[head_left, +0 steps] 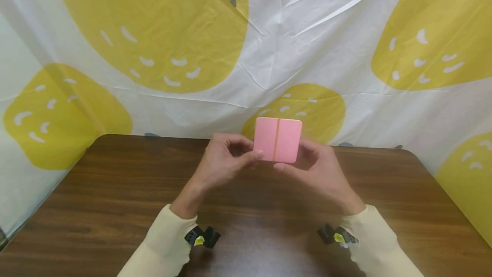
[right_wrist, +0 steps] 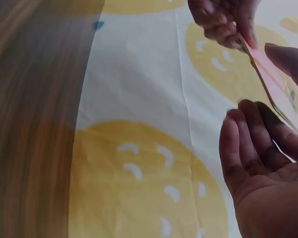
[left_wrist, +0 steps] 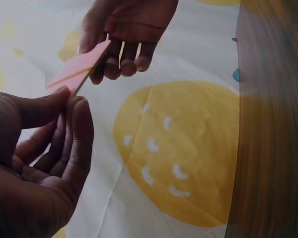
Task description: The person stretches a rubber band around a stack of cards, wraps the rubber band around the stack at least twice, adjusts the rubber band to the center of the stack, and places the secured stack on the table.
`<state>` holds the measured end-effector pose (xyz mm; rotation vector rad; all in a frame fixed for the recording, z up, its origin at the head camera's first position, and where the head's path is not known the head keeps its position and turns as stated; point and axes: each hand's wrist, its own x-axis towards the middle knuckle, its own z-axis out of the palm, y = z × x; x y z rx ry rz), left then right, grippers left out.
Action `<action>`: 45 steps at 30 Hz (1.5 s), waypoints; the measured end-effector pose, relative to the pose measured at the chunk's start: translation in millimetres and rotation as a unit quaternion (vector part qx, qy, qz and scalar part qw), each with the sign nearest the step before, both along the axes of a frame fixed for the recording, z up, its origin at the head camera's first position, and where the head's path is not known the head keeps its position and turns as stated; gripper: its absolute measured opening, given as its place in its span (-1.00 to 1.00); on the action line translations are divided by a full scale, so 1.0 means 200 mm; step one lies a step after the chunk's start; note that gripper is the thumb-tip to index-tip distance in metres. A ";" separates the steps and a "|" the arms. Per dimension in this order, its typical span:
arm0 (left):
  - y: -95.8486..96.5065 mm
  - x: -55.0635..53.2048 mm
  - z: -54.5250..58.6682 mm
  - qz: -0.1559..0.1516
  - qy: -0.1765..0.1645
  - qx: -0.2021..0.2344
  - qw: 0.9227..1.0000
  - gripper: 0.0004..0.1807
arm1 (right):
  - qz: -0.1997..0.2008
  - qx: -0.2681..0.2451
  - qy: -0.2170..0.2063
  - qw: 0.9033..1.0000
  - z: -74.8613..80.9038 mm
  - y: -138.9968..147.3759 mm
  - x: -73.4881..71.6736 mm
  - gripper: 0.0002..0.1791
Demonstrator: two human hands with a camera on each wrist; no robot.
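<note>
A thin pink square with rounded corners point(head_left: 265, 138) and a narrow tan band point(head_left: 276, 140) across its middle is held up over the table's far edge. My left hand point(head_left: 226, 157) pinches its lower left corner, thumb in front and fingers behind. In the left wrist view the pink square point(left_wrist: 79, 69) appears nearly edge-on, dark along one side. My right hand point(head_left: 317, 166) is at its right side, fingers partly hidden behind it. In the right wrist view the right hand point(right_wrist: 268, 163) has its thumb lifted off the square and its fingers loosely extended beside it.
A dark brown wood-grain table point(head_left: 127, 208) lies below both hands. Behind it hangs a white cloth point(head_left: 307, 33) printed with large yellow fruit shapes. Each cream sleeve point(head_left: 161, 238) carries a small black wrist device point(head_left: 202, 237).
</note>
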<state>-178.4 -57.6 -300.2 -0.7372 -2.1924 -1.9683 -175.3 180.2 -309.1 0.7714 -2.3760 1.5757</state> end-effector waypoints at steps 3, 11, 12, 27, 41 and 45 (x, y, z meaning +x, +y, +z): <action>-0.01 -0.01 -0.01 -0.002 -0.028 0.002 1.000 -0.89 | -0.033 0.039 0.059 0.997 0.01 0.02 -0.01 -0.35; -0.02 -0.03 -0.02 -0.010 -0.095 -0.006 0.995 -0.88 | -0.044 0.074 0.137 0.987 0.00 0.04 -0.05 0.10; -0.02 -0.03 -0.02 -0.012 -0.101 -0.009 0.995 -0.88 | -0.043 0.078 0.142 0.986 0.00 0.04 -0.05 0.10; -0.04 -0.02 -0.01 -0.034 -0.122 -0.050 0.991 -0.86 | -0.031 0.130 0.171 0.976 0.00 0.06 -0.06 0.03; 0.00 0.01 -0.01 0.062 0.081 -0.254 0.962 0.09 | -0.021 0.159 0.184 0.970 -0.03 0.06 -0.07 -0.03; -0.01 0.01 -0.02 0.073 0.126 -0.301 0.943 0.07 | -0.009 0.159 0.170 0.973 -0.04 0.05 -0.07 -0.03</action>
